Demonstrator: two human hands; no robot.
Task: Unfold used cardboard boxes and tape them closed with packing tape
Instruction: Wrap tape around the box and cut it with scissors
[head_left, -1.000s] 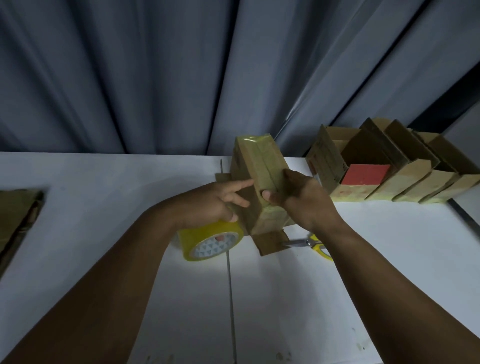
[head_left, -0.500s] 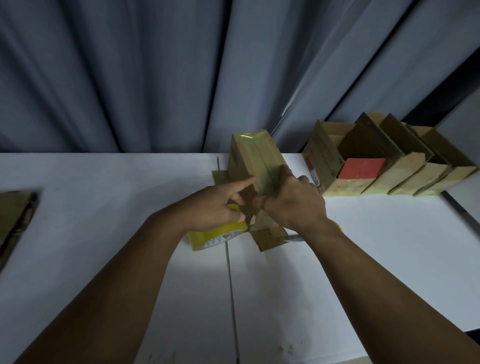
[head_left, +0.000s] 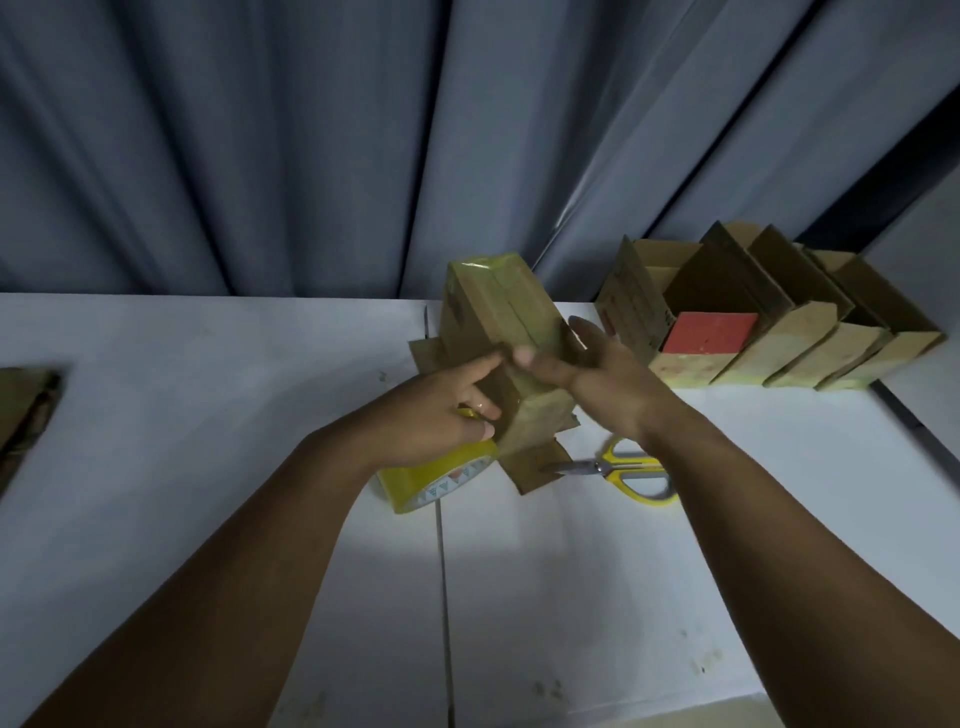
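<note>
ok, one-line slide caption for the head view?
Left hand and right hand press on a taped cardboard box; tape roll and yellow scissors lie beside it on the white table.

no readable text, print on tape roll (head_left: 448, 486) core blurred, printing on open box (head_left: 631, 307) side illegible

Grey-blue curtain (head_left: 260, 156) hanging in broad vertical folds across the whole back, down to the far edge of a white table (head_left: 182, 415). Thin dark seam (head_left: 442, 571) running front to back through the tabletop, near its middle. Yellow-handled scissors (head_left: 628, 470) lying flat to the right of that seam, blades together and pointing left. Small dark specks (head_left: 701, 662) scattered on the near part of the tabletop. Dark slanting strip (head_left: 883, 171) beside the curtain at upper right.
</note>
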